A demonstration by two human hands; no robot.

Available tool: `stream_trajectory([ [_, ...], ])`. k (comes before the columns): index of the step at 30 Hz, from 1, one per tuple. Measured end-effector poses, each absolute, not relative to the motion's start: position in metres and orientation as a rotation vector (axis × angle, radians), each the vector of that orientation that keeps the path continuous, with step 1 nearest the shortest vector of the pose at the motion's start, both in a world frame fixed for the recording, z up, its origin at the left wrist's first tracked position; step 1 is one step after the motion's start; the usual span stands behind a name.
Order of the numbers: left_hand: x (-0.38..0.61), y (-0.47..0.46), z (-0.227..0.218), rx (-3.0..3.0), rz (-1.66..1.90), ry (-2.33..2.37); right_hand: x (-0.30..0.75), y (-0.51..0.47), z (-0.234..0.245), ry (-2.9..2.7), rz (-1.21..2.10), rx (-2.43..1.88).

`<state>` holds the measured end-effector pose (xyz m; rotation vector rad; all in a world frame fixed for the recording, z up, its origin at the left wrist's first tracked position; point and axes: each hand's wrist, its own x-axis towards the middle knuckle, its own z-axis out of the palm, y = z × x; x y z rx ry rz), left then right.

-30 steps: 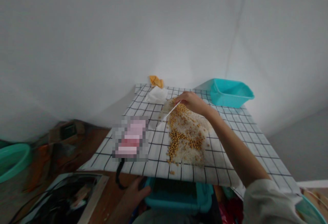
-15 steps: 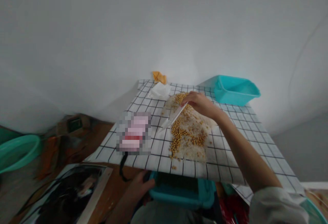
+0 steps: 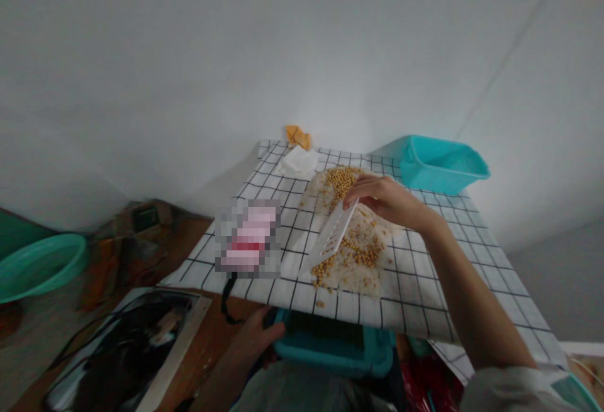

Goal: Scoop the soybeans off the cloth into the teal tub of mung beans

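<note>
My right hand (image 3: 384,201) is closed on the upper edge of a white slotted plastic piece (image 3: 333,236), held tilted over the beans. Its lower end is near the left side of a spread of yellow beans (image 3: 365,251), which look like soybeans, mixed with a pale, fine grain (image 3: 353,283). More beans (image 3: 342,180) lie at the far end of the spread. Below the table's front edge, my left hand (image 3: 262,339) grips the left rim of a teal plastic basin (image 3: 330,361). Its fingers are partly hidden, and the basin's inside is dark.
A white checked cloth (image 3: 434,280) covers the table. At the back right stands a turquoise bin (image 3: 443,163). White tissue (image 3: 298,161) and an orange cloth (image 3: 298,137) lie at the back. A blurred pink object (image 3: 250,239) is on the left; a green basin (image 3: 42,267) stands beyond.
My right hand has moved a little right and towards me, turning the slotted piece so its face shows. My left hand stays on the basin rim. The view has shifted slightly.
</note>
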<state>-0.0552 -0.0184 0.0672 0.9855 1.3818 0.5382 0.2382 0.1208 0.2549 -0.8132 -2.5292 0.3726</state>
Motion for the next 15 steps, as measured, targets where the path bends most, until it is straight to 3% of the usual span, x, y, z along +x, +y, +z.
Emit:
stream_trajectory([
  [11, -0.050, -0.017, 0.083, 0.969, 0.523, 1.442, 0.290, 0.061, 0.263, -2.162, -0.147, -1.348],
  [15, -0.051, -0.015, 0.083, 0.965, 0.516, 1.410, 0.300, 0.027, 0.254, -1.948, -0.149, -1.486],
])
